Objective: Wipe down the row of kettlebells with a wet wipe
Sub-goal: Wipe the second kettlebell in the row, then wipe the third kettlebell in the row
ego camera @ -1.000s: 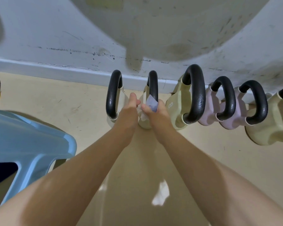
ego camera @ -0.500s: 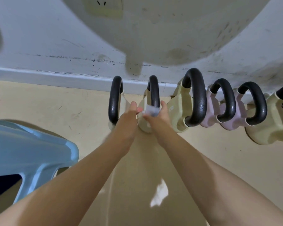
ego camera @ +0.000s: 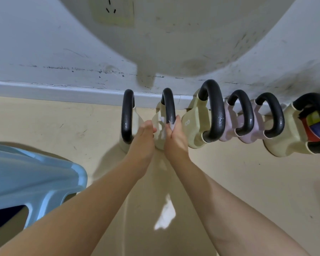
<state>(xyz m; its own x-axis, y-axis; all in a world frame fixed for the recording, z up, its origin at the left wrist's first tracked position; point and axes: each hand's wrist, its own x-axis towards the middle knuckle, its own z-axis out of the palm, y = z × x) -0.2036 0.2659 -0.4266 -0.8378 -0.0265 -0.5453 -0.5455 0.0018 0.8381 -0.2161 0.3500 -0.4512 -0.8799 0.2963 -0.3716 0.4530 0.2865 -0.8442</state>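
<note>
Both hands at second kettlebell [ego camera: 160, 130]; right hand [ego camera: 175, 138] clutches wipe [ego camera: 171, 124]; left hand [ego camera: 143, 137] grip seemingly relaxed.

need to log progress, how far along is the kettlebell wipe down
Looks done: the handles of the larger cream kettlebell and two pink ones glisten, probably wiped. In hand: right hand pinches the wet wipe against the second kettlebell's handle; left hand steadies it. Left: the leftmost kettlebell, though its handle shines too.
</note>
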